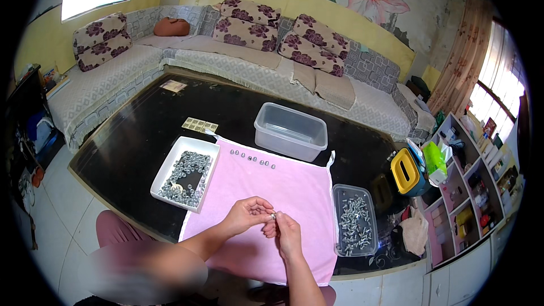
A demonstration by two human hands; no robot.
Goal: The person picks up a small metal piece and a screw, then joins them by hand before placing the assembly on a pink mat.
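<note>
Over the pink cloth [249, 184], my left hand [249, 213] and my right hand [288, 233] meet, fingertips closed together on a small metal fastener [273, 215]. It looks like a nut and bolt, though fingers cover much of it. Several small metal fasteners [250, 158] stand in a slanting row near the cloth's far edge. Left of the cloth, a white tray [160, 171] contains many round metal nuts [192, 162]. On the right, a clear plastic tray [371, 215] holds a heap of silvery bolts [356, 224].
A translucent plastic tub [292, 141] stands beyond the cloth on the black table [130, 136]. Near it lies a card of small squares [199, 125]. A yellow-topped tissue box [406, 171] stands at the right, before a shelf unit [460, 192]. A sofa [238, 68] runs behind the table.
</note>
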